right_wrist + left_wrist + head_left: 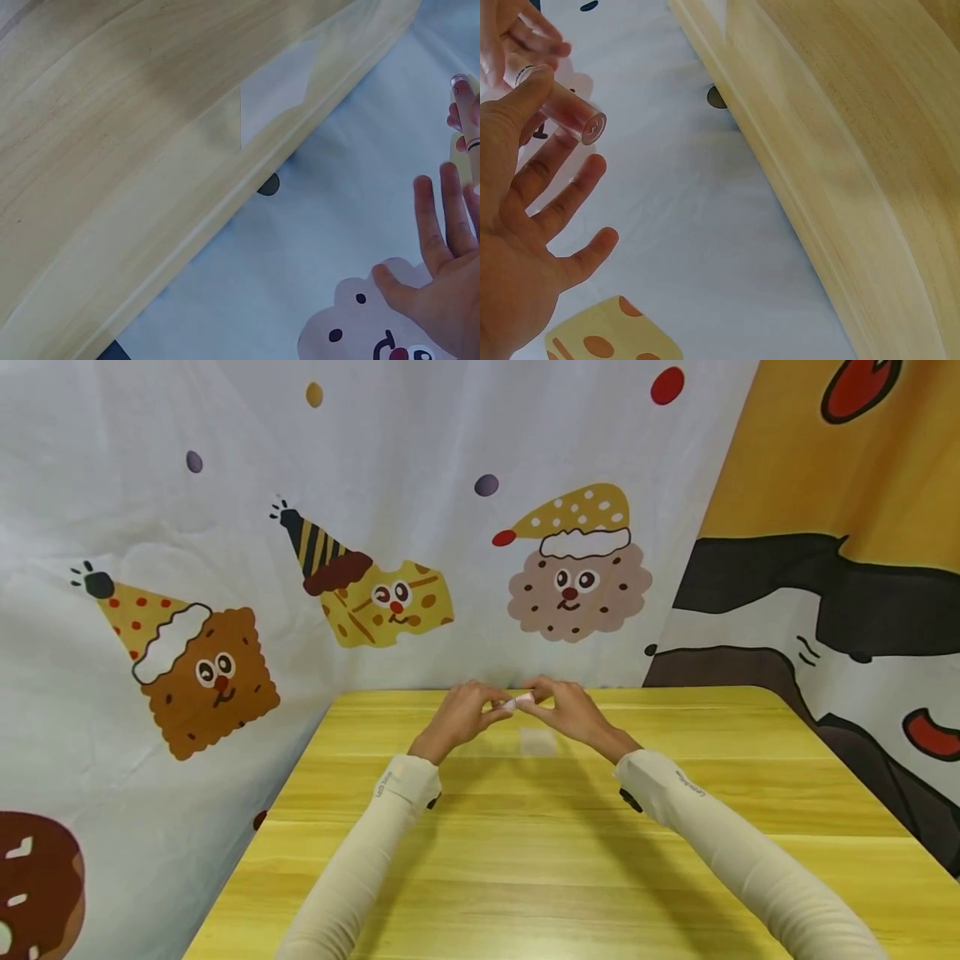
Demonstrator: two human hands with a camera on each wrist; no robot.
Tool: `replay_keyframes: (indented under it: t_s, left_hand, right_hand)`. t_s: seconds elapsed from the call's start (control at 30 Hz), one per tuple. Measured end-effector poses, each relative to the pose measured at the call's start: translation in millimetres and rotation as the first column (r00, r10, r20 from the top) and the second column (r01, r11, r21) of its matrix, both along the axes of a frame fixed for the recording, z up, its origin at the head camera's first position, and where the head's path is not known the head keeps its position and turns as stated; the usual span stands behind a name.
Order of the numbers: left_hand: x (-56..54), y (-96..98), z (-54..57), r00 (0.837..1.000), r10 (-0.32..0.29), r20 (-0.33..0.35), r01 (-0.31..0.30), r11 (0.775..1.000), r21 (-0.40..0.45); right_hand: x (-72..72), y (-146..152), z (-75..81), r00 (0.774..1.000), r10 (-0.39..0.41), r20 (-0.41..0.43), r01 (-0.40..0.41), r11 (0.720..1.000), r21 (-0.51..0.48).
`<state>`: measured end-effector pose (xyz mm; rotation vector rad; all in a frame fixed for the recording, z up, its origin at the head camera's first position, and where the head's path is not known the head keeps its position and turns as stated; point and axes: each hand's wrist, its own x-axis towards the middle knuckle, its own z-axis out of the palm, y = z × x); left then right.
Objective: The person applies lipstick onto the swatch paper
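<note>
Above the far edge of the table, both hands hold a slim lip gloss tube between them. The left hand pinches its clear-ended barrel between thumb and index finger; the other fingers are spread apart in the left wrist view. On the opposite side, the right hand grips the pale pink cap end with its fingertips, though part of that grip is cut off at the right wrist view's edge. A thin dark ring circles the tube near its middle. Cap and barrel look joined.
A white paper-like square lies flat on the yellow wood-grain table, just below the hands. Behind the table's far edge hangs a white cloth printed with cartoon snacks. An orange and black printed area covers the right side.
</note>
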<state>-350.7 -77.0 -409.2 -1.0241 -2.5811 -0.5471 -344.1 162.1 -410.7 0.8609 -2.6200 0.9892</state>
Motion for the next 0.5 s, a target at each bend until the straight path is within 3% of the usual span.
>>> replay_keyframes:
  t_s: [0.2,0.5]
  left_hand:
    - [0.8,2.9,0.7,1.0,-0.003,-0.011,0.003,1.0,0.004]
    - [0.5,3.8,-1.4,1.0,0.008,-0.01,-0.008,1.0,0.005]
  right_hand:
    - [-0.2,3.6,0.3,1.0,-0.009,-0.001,0.009,1.0,0.024]
    - [-1.9,5.9,-2.2,0.999,0.048,0.001,-0.048,0.999,-0.004]
